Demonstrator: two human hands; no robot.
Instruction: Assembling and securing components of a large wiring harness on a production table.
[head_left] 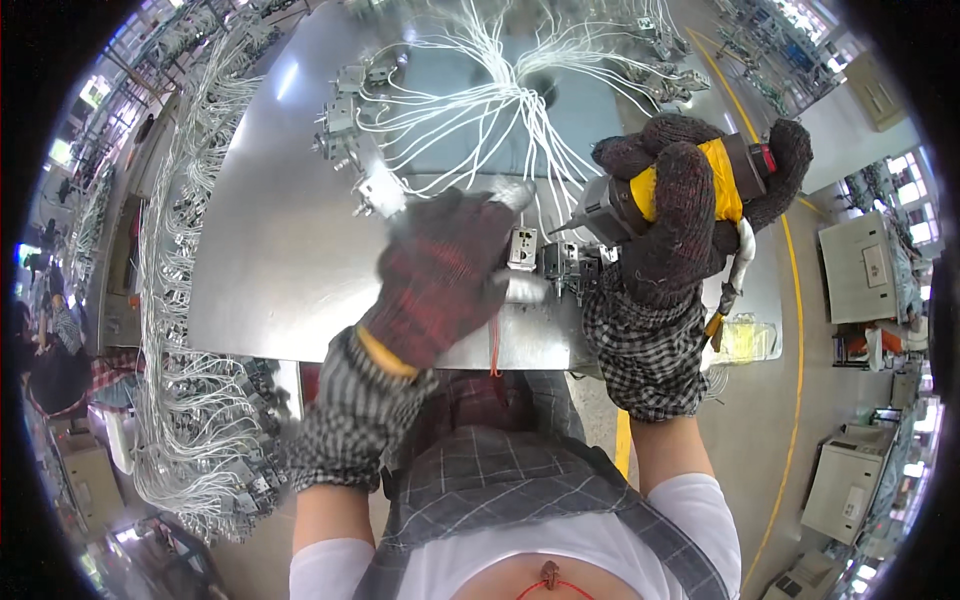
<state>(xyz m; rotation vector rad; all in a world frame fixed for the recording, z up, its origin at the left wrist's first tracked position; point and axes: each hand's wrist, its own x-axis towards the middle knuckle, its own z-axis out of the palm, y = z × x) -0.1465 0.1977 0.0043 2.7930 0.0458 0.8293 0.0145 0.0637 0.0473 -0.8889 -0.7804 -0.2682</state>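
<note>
My right hand (672, 230), in a dark knit glove, is wrapped round a power screwdriver (612, 208) with yellow tape on its body. The thin bit points left, above a row of small metal socket blocks (563, 262) at the table's near edge. My left hand (445, 265) wears a dark red-black glove with white-covered fingertips. Its thumb and forefinger are apart on either side of a socket block (523, 248), slightly blurred; firm contact does not show. White wires (520, 95) fan from the table's middle out to blocks round its edge.
The shiny metal table (265, 240) carries more blocks (345, 130) at left. Bundles of white wires (165, 250) hang along the left side. A clear yellowish box (748, 340) is by the right corner. Pale cabinets (860, 268) stand beyond a yellow floor line (793, 300).
</note>
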